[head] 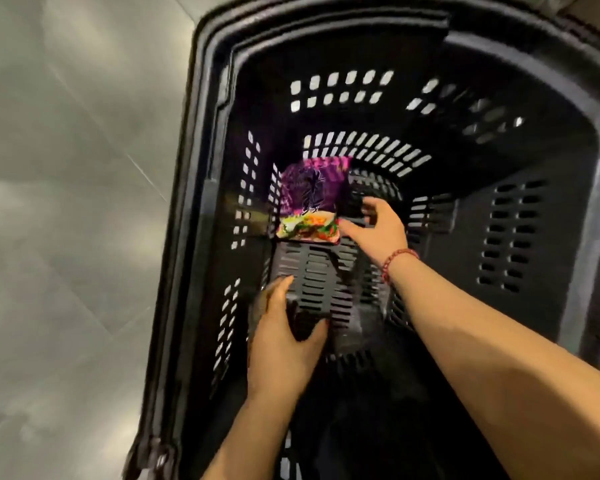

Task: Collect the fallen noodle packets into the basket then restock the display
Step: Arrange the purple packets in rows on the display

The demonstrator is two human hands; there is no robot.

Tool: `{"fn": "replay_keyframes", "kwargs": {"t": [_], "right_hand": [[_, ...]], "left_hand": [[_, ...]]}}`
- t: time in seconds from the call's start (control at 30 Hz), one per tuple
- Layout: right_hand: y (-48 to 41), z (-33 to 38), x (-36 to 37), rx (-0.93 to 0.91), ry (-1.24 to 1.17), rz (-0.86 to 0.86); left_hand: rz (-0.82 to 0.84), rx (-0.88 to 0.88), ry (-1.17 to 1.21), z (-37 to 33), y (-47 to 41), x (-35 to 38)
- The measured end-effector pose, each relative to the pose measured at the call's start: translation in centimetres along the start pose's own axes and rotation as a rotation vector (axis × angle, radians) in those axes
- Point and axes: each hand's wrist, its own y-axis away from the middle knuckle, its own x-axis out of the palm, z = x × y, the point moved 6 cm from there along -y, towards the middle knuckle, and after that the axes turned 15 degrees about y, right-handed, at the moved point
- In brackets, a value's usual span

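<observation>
A purple packet (309, 202) is touched at its corner by the spread right hand (378, 230) inside a black basket (187, 216); the left hand's (281, 341) grip cannot be told.

A: Item one?
B: Floor (66, 202): grey glossy tiles, seen along the left side; soft light reflections are carried on the surface.
A: Joints?
B: Thin pale grout lines (148, 176) are noted, running diagonally.
A: Item two?
B: Bracelet (397, 259): red beads, single strand, seen right of centre.
</observation>
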Motion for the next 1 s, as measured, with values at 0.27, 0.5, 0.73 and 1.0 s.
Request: {"fn": "replay_keyframes", "kwargs": {"t": [0.27,0.5,0.73,1.0], "right_hand": [[-6.9,-0.9,6.6,0.126,-0.164,-0.042],[-8.8,-1.2,8.0,0.083,-0.275,-0.048],[-5.3,-1.7,6.4,0.100,-0.440,-0.044],[7.8,0.4,-1.8,0.098,-0.691,-0.090]], "left_hand": [[-0.118,0.054,-0.024,1.7,-1.4,0.2],[-0.088,0.021,-0.035,2.1,-1.4,1.0],[-0.004,-0.013,0.027,2.4,-1.5,1.0],[0.114,0.203,0.100,-6.1,-0.6,-1.4]]}}
